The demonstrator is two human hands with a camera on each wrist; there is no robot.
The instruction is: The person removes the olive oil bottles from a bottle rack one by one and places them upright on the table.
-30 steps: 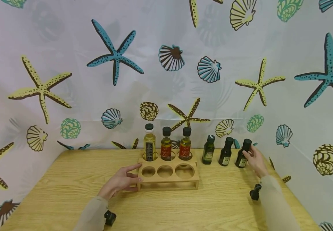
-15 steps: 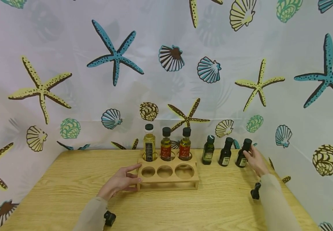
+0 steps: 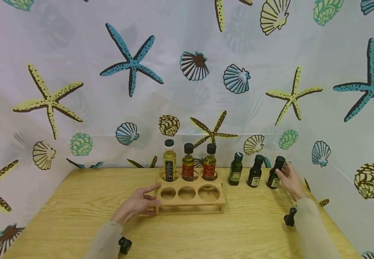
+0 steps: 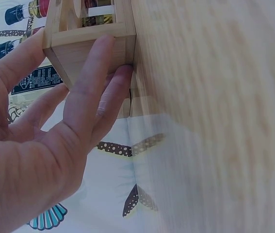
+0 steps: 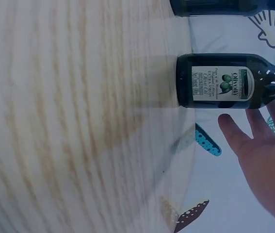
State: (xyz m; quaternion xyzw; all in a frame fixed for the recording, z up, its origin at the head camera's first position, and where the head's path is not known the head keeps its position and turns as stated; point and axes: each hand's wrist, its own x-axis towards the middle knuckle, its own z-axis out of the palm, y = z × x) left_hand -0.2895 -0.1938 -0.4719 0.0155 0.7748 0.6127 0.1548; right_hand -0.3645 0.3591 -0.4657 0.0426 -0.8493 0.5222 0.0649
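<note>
Little change: right hand [image 3: 292, 180] has eased a touch off the rightmost bottle [image 3: 273, 179], fingers loose, thumb by its neck. Bottle's static, upright at right of frame; likely standing unaided. Left hand [image 3: 137, 202], fingers straight, touches the rack [image 3: 191, 203], lower centre.

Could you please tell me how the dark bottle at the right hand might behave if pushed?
Being tall and narrow, the dark bottle might tip if pushed near its black cap. Its glossy surface may be slippery, and its hard-looking walls suggest stiffness.
</note>
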